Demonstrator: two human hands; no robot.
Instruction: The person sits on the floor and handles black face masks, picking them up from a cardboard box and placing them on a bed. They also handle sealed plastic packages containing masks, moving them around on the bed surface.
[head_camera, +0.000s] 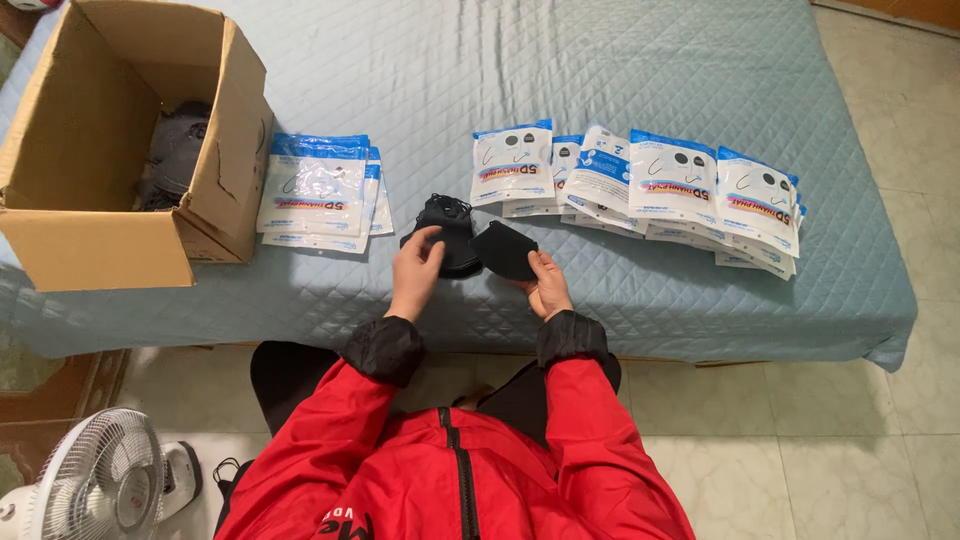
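Note:
A small heap of black face masks (447, 232) lies on the pale blue quilted bed (600, 70) near its front edge. My left hand (417, 268) rests its fingers on this heap. My right hand (545, 283) holds one black mask (504, 250) by its lower edge, just to the right of the heap. To the left lies a short stack of white and blue mask packets (318, 190). A longer row of the same packets (650, 185) fans out to the right.
An open cardboard box (100, 245) with dark masks inside stands at the bed's left end. A white fan (100, 480) sits on the tiled floor at lower left. My red jacket fills the bottom middle.

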